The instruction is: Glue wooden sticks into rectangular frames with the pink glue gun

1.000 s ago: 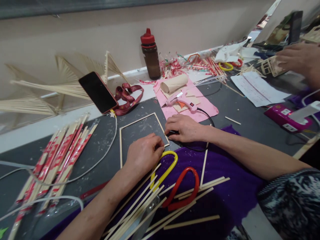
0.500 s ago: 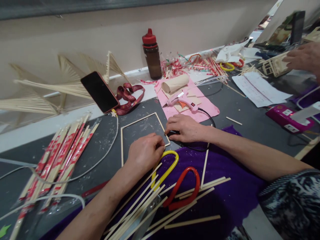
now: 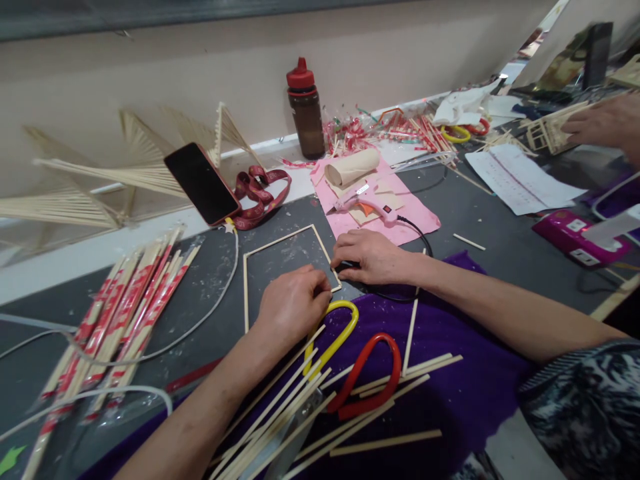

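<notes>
A four-sided frame of thin wooden sticks [image 3: 279,241] lies flat on the dark table. My left hand [image 3: 293,297] is closed at its near side, thumb and fingers pinched on the stick there. Curled at the frame's right side, my right hand [image 3: 367,257] has its fingertips on that stick near the corner. The left hand and wrist cover part of the near stick. Just below the hands lie scissors with one yellow and one red handle [image 3: 395,363], their blades partly under loose sticks [image 3: 280,427] on a purple cloth [image 3: 440,413].
Behind my right hand a pink glue gun [image 3: 367,197] rests on a pink sheet [image 3: 420,227]. A phone [image 3: 200,183], a bottle [image 3: 306,120] and packed sticks [image 3: 117,313] stand or lie around. At far right another person's hand [image 3: 600,123] touches a wooden model [image 3: 547,133].
The whole view has shifted very slightly. Both hands keep the same place and grip on the frame, and the other person's hand has moved a little left.
</notes>
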The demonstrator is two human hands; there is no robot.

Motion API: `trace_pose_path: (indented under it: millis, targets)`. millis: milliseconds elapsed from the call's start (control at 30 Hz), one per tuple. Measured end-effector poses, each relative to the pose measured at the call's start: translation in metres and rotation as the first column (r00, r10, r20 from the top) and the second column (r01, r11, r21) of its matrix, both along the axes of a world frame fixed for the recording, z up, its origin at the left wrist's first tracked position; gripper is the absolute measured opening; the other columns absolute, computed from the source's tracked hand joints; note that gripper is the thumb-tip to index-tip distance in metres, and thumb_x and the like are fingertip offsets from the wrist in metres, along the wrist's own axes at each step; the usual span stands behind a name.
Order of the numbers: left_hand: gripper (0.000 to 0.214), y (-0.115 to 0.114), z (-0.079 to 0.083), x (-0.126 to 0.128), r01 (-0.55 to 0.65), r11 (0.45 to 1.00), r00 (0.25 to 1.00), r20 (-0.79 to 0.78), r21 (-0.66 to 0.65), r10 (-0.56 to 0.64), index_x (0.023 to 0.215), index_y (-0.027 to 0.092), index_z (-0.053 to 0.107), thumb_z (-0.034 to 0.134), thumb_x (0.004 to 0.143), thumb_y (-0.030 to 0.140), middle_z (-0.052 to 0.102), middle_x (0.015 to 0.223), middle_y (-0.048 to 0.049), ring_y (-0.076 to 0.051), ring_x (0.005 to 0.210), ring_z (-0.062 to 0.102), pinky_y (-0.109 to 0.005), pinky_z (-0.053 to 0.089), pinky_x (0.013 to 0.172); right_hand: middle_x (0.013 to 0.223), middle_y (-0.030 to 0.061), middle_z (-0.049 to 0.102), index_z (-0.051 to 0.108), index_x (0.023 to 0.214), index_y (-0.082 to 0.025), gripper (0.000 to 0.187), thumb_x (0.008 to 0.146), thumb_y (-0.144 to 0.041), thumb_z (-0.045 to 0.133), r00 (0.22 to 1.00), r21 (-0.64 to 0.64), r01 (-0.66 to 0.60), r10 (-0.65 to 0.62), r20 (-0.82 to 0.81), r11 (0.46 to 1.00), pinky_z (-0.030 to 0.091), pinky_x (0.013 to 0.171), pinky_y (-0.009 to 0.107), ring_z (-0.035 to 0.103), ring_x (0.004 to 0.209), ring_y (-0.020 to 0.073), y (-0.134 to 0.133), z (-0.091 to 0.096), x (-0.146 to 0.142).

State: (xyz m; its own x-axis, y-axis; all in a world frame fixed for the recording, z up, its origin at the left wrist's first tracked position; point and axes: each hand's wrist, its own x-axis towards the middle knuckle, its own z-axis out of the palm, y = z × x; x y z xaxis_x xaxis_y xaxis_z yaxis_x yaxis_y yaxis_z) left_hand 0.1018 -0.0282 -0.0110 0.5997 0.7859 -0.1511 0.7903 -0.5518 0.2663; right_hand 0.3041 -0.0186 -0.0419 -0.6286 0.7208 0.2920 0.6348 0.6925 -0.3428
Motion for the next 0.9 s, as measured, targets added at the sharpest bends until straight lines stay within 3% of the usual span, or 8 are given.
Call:
trace_pose_path:
  millis: [900]
  targets:
    - [0.015,-0.0022,0.0005,0.0010,-0.013,1.000,1.000,-0.009,-0.002,0.013,0.078,0.022,0.061,0.047,0.081,0.028,0.062,0.083,-0.0012,-0.017,0.076,0.058,-0.028,0.039,0.068,0.094,0.0041,0.061,0.068,0.093,-0.021,0.016,0.083,-0.030,0.059,0.997,0.002,0.015,-0.015,0.073,1.000,0.036,0.073,0.029,0.053,0.087,0.0174,0.0004,0.0011,-0.0009]
